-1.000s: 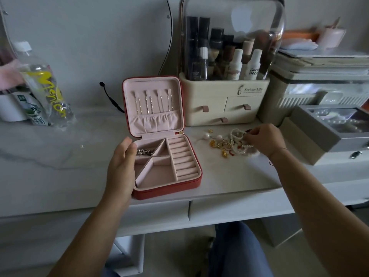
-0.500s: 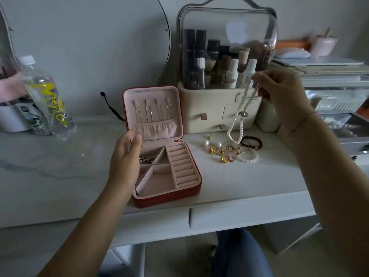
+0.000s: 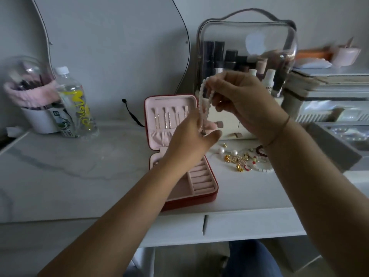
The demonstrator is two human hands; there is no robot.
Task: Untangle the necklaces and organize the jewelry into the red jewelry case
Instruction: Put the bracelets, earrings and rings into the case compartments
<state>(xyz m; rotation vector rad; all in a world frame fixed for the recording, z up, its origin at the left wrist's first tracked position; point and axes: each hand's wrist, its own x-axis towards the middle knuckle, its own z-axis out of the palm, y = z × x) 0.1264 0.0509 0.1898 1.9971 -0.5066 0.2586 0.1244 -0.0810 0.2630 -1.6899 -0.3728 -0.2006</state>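
The right hand [image 3: 245, 100] pinched the top of the necklace [image 3: 202, 96], which hung in the air over the case [image 3: 189, 203]. The left hand [image 3: 191, 140] pinched its lower end. Light, limp and slippery, it probably handled best by its ends.

plastic bottle [image 3: 74, 104]: yellow lettering, roughly "Meno", blurred | clear organizer lid [image 3: 254, 42]: pale apple-shaped logo

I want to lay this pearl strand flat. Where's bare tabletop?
Widest: the marble between the bottle and the red case. A narrower strip lies in front of the jewelry pile. Crowded behind it.
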